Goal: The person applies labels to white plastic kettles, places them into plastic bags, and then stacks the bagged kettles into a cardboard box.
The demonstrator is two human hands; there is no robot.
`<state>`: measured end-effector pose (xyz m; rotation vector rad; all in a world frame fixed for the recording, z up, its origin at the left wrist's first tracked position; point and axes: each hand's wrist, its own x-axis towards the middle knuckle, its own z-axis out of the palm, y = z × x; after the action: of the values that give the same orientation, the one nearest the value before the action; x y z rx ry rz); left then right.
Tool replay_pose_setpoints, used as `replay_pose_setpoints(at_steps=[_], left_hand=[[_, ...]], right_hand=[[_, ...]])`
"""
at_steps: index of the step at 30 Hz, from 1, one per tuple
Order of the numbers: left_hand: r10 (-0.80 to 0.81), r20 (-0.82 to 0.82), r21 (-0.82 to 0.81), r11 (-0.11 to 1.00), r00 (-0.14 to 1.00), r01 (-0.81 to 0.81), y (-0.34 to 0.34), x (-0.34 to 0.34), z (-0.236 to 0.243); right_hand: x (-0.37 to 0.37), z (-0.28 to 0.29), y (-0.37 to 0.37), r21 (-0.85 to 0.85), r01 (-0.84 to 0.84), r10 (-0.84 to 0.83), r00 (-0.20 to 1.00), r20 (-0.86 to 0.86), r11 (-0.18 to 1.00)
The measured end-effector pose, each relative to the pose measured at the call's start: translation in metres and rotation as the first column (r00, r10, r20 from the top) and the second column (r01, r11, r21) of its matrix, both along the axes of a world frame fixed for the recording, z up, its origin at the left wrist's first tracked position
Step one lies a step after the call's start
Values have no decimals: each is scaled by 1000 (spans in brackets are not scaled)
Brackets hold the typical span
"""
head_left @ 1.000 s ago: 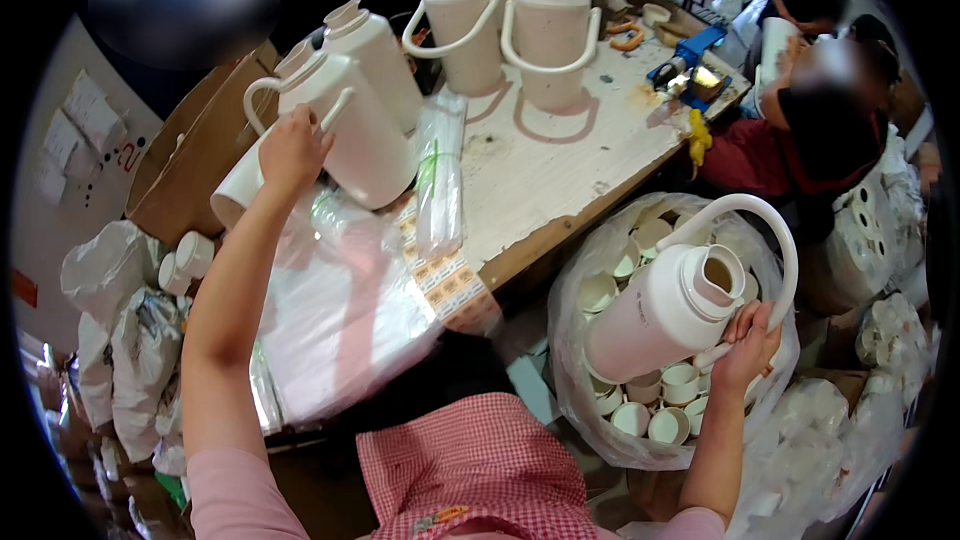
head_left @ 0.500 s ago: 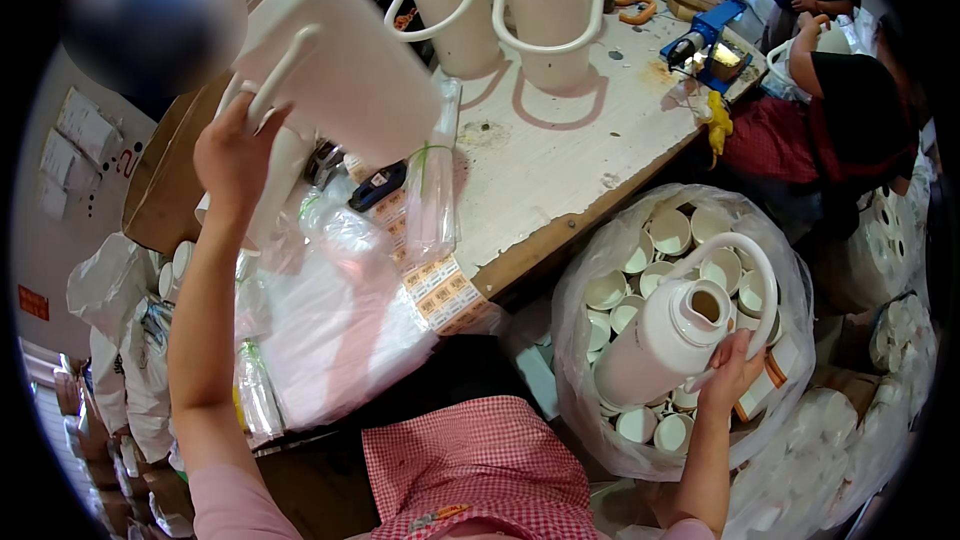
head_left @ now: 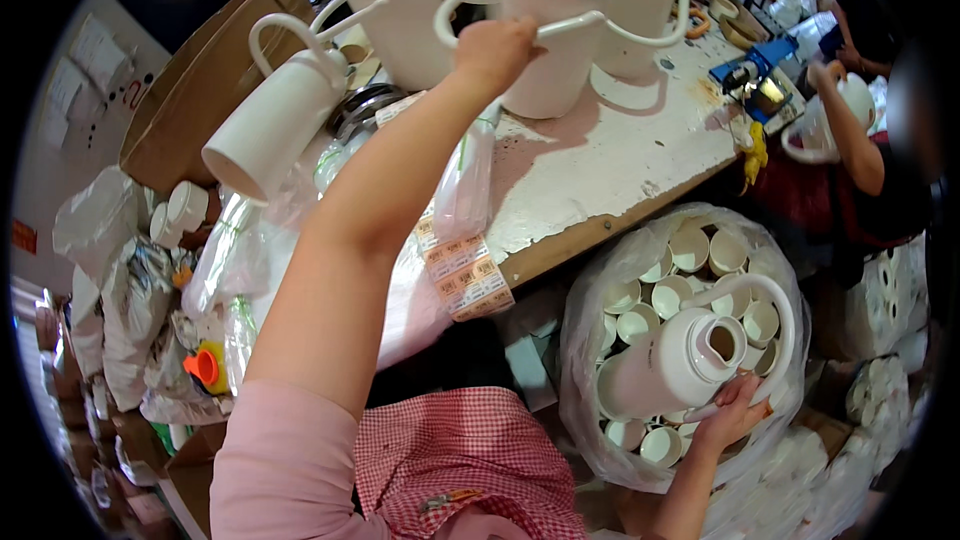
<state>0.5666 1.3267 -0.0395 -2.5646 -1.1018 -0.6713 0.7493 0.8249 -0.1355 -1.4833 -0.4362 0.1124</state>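
Observation:
My left hand (head_left: 497,55) is closed round the bail handle of a cream thermos jug shell (head_left: 555,45), which is upright at the worktable's far side. More upright jug shells (head_left: 395,15) are close by it. My right hand (head_left: 730,412) grips the handle of another cream jug shell (head_left: 650,375). That one is tilted, its open neck toward me, above a clear plastic bag (head_left: 580,380) full of cream cups (head_left: 690,248). A further jug shell (head_left: 265,125) lies on its side at the table's left.
The white worktable (head_left: 590,175) has a chipped front edge. Orange-and-white label sheets (head_left: 465,275) and clear plastic bags (head_left: 465,170) lie on it. A blue tool (head_left: 755,65) and yellow cloth (head_left: 755,155) are at its right end. A person (head_left: 865,155) at right handles a white jug.
My left hand has moved right and down, bringing its jug shell from the air to the tabletop beside the others. My right hand still holds its jug, nearly in place.

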Motion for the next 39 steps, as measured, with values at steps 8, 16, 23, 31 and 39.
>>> replay_pose_setpoints(at_steps=[8,16,23,31,39], left_hand=[[211,167,-168,969,963,-183,-102,-79,-84],[427,157,-681,700,891,-215,-136,-95,-122],[97,523,-826,302,847,476,-250,-157,-96],[530,726,-160,-490,438,857,-346,-273,-76],[583,703,-300,-275,406,914,-459,-361,-43]], right_hand=[[-6,8,-11,-39,33,-31,999,43,999],[-36,35,2,10,-25,25,999,-45,1000],[-74,57,-29,249,-233,175,956,236,940],[-205,120,-67,-270,-757,389,-23,921,596],[-311,78,-111,-677,-720,318,-612,724,154]])
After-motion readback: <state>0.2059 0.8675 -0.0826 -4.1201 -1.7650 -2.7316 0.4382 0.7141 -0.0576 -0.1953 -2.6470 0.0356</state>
